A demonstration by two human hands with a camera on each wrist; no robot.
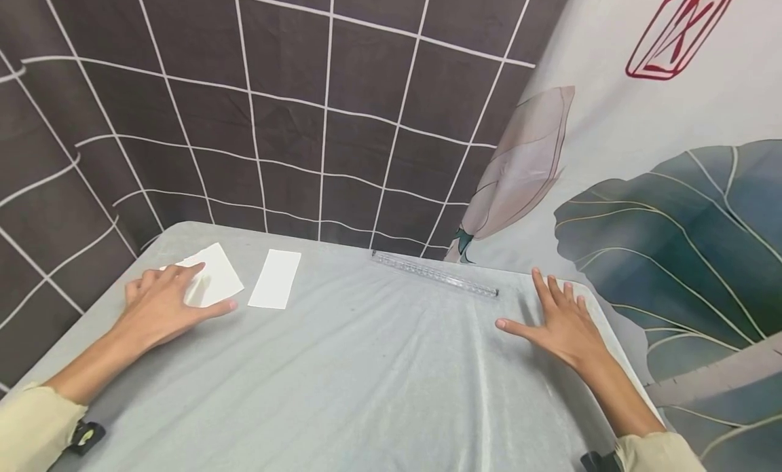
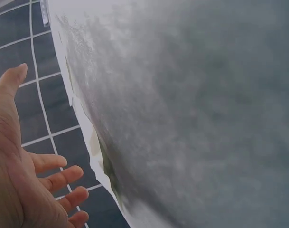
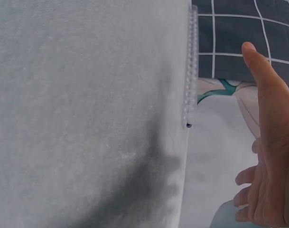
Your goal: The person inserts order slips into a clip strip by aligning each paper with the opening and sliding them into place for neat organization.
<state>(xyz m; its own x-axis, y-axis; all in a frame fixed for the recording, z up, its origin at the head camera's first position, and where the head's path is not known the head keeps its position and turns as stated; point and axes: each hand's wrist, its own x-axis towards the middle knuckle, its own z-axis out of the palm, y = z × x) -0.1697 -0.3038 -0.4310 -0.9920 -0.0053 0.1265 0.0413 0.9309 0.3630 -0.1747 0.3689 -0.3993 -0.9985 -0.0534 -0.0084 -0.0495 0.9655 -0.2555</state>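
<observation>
My left hand (image 1: 160, 302) is spread with its fingers over a white, roughly square paper (image 1: 216, 275) near the table's back left. Its thumb points right, just below the paper's corner; in the left wrist view the left hand (image 2: 21, 166) has loosely extended fingers and nothing gripped. Beside that paper lies a white rectangular card (image 1: 275, 279). A thin, clear, rod-like piece with a bumpy texture (image 1: 435, 274) lies along the back edge, also visible in the right wrist view (image 3: 191, 66). At the right, my right hand (image 1: 562, 326) hovers with fingers spread, holding nothing.
A pale grey cloth covers the table (image 1: 342, 377), with soft creases running across it. Behind hangs a dark curtain with a white grid (image 1: 287, 125). To the right is a white cloth printed with large leaves (image 1: 690, 227).
</observation>
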